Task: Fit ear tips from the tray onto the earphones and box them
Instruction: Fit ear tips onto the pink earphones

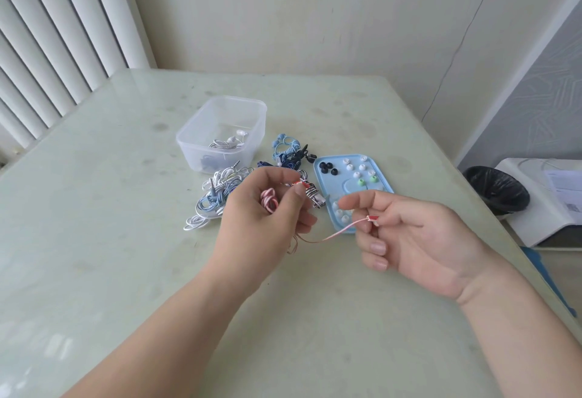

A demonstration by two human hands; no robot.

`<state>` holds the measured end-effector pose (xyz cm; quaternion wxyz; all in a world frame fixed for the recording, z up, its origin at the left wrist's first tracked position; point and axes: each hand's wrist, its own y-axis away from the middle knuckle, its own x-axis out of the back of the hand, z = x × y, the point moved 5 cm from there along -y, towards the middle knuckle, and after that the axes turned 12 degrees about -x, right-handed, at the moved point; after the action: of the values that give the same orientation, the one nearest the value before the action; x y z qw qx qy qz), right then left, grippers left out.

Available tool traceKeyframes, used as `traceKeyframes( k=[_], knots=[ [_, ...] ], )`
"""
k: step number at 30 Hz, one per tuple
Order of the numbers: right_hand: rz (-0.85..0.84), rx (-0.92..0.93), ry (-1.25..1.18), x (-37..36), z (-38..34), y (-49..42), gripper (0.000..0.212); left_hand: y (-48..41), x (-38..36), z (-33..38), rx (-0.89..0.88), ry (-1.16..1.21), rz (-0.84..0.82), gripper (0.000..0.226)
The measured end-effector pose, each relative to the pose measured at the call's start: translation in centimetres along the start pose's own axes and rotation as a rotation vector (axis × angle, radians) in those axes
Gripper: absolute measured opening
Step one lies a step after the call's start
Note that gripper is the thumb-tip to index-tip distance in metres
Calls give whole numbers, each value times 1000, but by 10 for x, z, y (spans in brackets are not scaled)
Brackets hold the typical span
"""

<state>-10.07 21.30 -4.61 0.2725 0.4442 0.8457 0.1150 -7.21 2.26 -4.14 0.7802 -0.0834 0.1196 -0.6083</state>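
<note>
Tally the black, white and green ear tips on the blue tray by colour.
Black ear tips: 4
White ear tips: 6
Green ear tips: 2
Total: 12
Not counted: the pale tips at the near end of the tray, partly hidden by the right hand.

Wide table (94, 240) area at left and near edge was left open. Box (195, 151) was reachable from above. Passage between box and tray (382, 177) was blocked by cable piles (217, 196). Tray's near end was screened by right hand (419, 233) and stretched red cable (333, 235).
</note>
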Motion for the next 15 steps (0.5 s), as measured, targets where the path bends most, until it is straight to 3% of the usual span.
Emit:
traceKeyframes(
  k=[4, 15],
  knots=[
    [68, 105, 72, 1, 1, -1, 32, 0, -1, 0, -20, -14, -14, 16],
    [210, 220, 124, -3, -2, 2, 26, 5, -7, -2, -51, -92, -156, 5]
  ],
)
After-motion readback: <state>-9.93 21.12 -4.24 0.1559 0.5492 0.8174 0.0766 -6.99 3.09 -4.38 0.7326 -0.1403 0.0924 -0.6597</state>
